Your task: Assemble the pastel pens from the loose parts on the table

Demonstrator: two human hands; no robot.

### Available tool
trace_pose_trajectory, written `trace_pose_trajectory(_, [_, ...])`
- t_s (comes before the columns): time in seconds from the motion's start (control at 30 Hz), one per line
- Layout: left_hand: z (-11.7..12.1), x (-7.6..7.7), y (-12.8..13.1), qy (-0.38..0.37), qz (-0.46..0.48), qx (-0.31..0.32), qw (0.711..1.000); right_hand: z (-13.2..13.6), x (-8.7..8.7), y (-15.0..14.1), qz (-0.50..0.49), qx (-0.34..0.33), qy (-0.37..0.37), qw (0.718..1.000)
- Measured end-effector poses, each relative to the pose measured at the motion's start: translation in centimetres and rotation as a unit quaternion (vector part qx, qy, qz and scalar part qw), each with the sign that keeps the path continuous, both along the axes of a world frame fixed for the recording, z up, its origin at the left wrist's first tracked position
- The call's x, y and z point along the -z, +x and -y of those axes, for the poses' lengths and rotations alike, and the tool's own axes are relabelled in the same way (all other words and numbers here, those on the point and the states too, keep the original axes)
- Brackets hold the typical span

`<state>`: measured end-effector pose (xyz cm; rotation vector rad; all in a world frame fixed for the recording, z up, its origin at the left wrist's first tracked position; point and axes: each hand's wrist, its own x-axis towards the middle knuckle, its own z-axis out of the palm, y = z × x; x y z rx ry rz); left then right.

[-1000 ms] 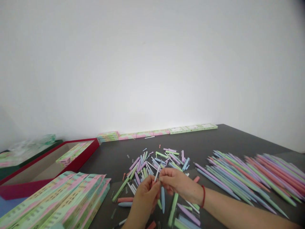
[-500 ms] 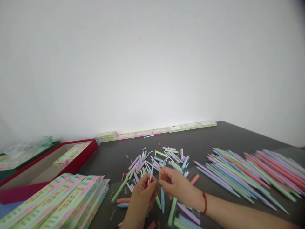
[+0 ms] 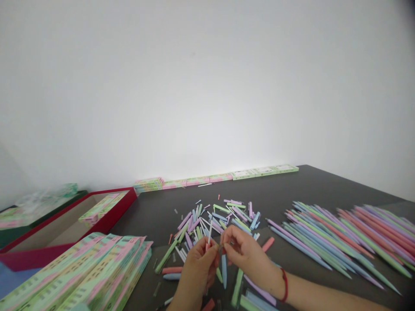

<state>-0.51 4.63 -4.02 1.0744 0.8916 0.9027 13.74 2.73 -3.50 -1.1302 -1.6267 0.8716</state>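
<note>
My left hand point(image 3: 197, 271) is closed around a pink pen barrel with a thin white refill point(image 3: 209, 233) sticking up out of it. My right hand point(image 3: 245, 255), with a red band at the wrist, pinches something tiny at its fingertips right beside the left hand's thumb; I cannot make out what. Both hands hover over a scatter of loose pastel pen parts point(image 3: 214, 218) on the dark table point(image 3: 282, 190). Pen barrels in blue, green and pink lie under and around the hands.
A long row of assembled pastel pens point(image 3: 340, 239) lies to the right. Stacks of pink and green cards point(image 3: 87, 272) sit at the left front, a red tray point(image 3: 65, 224) holding more cards behind them. Flat boxes point(image 3: 220, 178) line the table's far edge by the white wall.
The refill has gone into the pink barrel held by my left hand and stands more upright. My right hand let go of it and now pinches a small bit beside it.
</note>
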Motion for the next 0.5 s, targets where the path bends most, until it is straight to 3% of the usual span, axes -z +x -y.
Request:
trace_pose_trajectory(0.2, [0.2,0.3,0.2,0.019,-0.011,-0.021,1.0,0.5,-1.3,0.5,0.114,-0.025,0.049,0.992])
trace_pose_trajectory(0.33, [0.0,0.6,0.5,0.034,-0.009,-0.031,0.999,0.8,-1.9,0.8,0.205,-0.003,0.11,0.973])
trace_pose_trajectory(0.5, [-0.3,1.1,0.7,0.057,0.002,-0.044,0.997,0.7,-2.0,0.9,0.288,-0.003,0.132,0.948])
